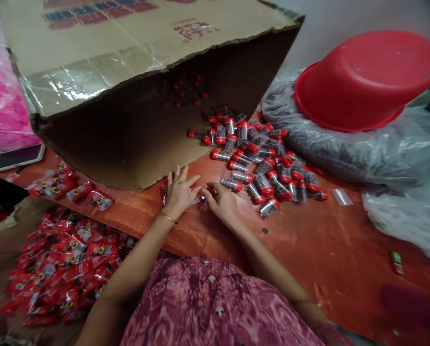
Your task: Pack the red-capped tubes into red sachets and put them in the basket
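The left hand [179, 192] lies flat on the table [308, 250], fingers spread wide over a small red packet [164, 191] at the mouth of the tipped cardboard box [103, 96]. The right hand [222, 201] sits just beside it, fingers curled; whether they grip the clear sleeve [203, 202] is too blurred to tell. The heap of red-capped vials [261, 163] lies just to its right.

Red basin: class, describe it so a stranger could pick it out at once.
Right of the cardboard box lying on its side, past the heap of red-capped vials, sits a clear bag of dark contents. The red basin rests tilted on top, mouth down. It alone is large, round and red; the other red things are small.
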Demonstrator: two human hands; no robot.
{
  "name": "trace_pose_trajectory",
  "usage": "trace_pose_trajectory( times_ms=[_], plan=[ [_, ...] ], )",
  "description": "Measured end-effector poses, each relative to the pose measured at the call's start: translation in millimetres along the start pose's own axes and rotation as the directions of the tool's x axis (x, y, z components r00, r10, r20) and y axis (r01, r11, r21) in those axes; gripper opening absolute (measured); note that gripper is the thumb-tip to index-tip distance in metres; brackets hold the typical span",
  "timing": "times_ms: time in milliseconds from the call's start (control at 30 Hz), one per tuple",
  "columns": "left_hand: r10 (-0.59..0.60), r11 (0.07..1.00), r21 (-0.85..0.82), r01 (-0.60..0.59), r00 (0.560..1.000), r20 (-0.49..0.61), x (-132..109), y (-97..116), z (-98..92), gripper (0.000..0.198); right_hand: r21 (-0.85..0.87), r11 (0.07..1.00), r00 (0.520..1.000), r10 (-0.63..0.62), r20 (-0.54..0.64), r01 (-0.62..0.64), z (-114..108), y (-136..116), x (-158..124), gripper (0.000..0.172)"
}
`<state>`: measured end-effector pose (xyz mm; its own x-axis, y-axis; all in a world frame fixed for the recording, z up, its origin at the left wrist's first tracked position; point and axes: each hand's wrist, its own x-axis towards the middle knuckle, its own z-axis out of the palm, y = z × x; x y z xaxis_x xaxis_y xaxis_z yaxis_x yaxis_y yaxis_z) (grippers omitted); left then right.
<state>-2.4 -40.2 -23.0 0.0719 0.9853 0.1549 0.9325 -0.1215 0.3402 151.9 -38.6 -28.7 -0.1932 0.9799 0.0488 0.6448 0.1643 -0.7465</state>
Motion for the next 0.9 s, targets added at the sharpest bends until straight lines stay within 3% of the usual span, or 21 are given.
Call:
trace_pose_trajectory(
  times_ms=[133,233,367,533,633,733,833,900],
  plan=[
    [0.151,0.989,-0.026,-0.149,0.982,0.116,-8.1,5.1,6.5,0.035,0.075,0.997,1.0,-0.002,-0.031,0.004,-11.6,17.8,-7.9,0.031],
    [0.155,0.988,-0.026,-0.153,0.976,0.155,-15.1,12.4,13.4,0.031,0.115,0.993,0.999,0.01,-0.043,-0.005,-19.1,30.1,-14.8,0.031],
    [0.103,0.994,-0.032,-0.101,0.99,0.091,-19.6,18.6,18.6,0.025,0.132,0.991,0.998,-0.016,-0.064,0.024,-20.4,37.5,-22.6,0.029],
    [0.019,0.999,-0.046,-0.02,1.0,-0.022,-19.9,19.7,12.0,0.029,0.204,0.979,0.997,0.026,-0.07,-0.012,-12.7,33.8,-25.3,0.03],
    [-0.01,0.999,-0.052,0.006,0.996,-0.084,-19.6,22.0,3.8,0.029,0.339,0.939,0.997,0.072,-0.019,-0.061,-6.6,21.0,-19.9,0.038],
    [-0.032,0.996,-0.084,0.022,0.992,-0.121,-19.4,25.2,-4.4,0.028,0.536,0.838,0.994,0.073,0.077,-0.103,-2.0,5.5,-11.9,0.036],
    [-0.111,0.971,-0.226,0.073,0.981,-0.158,-18.8,26.9,-9.0,0.033,0.638,0.759,0.991,0.11,0.07,-0.129,0.1,-3.2,-5.2,0.037],
    [-0.225,0.893,-0.42,0.163,0.969,-0.102,-17.3,27.4,-8.5,0.041,0.658,0.736,0.985,0.16,0.065,-0.163,0.6,-4.7,-2.7,0.042]
  ],
)
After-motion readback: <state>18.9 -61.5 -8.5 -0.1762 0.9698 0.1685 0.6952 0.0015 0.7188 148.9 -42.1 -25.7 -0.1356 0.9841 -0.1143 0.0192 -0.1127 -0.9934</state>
